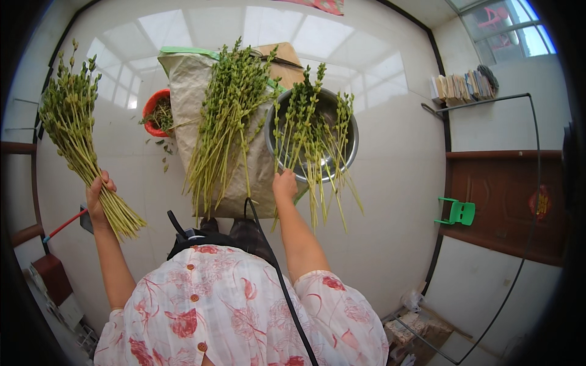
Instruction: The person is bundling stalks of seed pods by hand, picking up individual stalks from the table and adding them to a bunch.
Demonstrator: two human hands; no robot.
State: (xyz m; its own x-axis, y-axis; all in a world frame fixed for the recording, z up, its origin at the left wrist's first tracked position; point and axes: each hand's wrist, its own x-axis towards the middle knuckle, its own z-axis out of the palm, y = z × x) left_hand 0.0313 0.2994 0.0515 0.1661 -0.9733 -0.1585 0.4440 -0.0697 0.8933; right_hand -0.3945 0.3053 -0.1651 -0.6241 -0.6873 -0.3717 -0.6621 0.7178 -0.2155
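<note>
My left hand (97,194) grips a thick bundle of cut green plant stems (75,123) with seed pods at their upper ends, held up at the left. Over the front rim of a stainless steel basin (353,137), my right hand (284,183) has its fingers closed around a few podded stems (293,142). More stems (341,137) lean across the basin, their bare ends sticking out towards me. Between my hands, a loose pile of podded stems (229,119) lies on a beige woven sack (187,91) with a green edge.
A red plastic bowl (149,110) of leafy trimmings stands left of the sack, with scattered leaves beside it. Behind the pile, scissors (284,61) lie on a wooden board (284,78). A black cable (284,279) runs down my front. A green chair (461,213) is at the right.
</note>
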